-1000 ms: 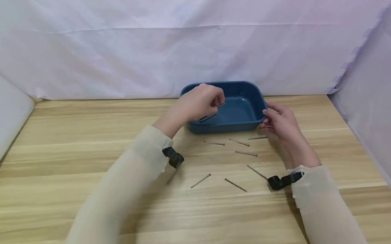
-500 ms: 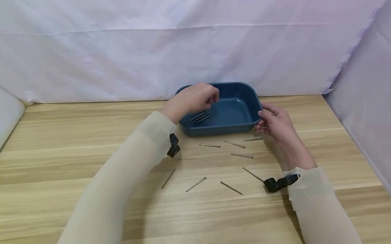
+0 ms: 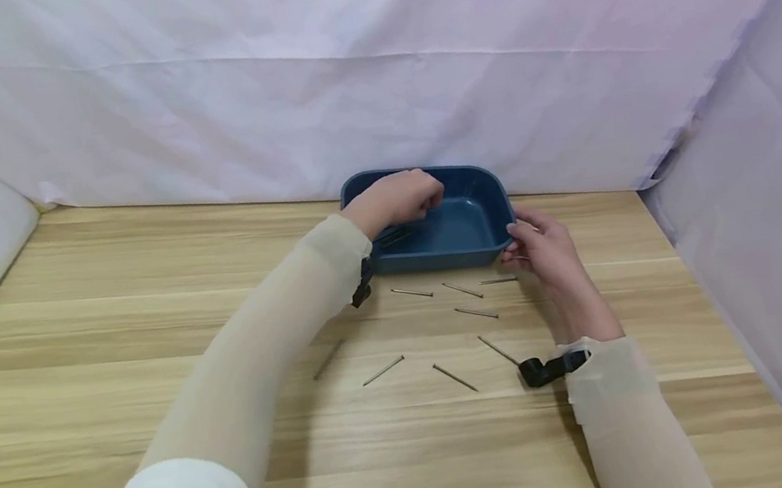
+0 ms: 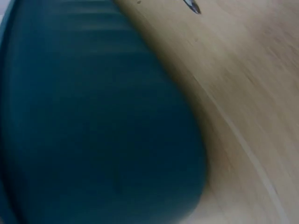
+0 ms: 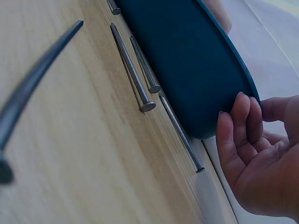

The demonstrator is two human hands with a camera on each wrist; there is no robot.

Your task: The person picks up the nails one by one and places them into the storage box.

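A dark blue tray sits on the wooden table near the back cloth wall. My left hand hovers over the tray's left part with its fingers curled. Beneath it lie a few nails; whether the hand holds any is hidden. My right hand rests its nearly straight fingertips against the tray's right front corner. The left wrist view shows only the blurred tray wall and table.
Several loose nails lie on the table in front of the tray, for example a nail, another nail and one nail nearer me. Three nails lie close along the tray's front wall. White cloth walls enclose the table.
The left hand held nails over the tray a second ago; they now lie inside it. The hand has sunk lower over the tray's left part. The right hand stays at the corner.
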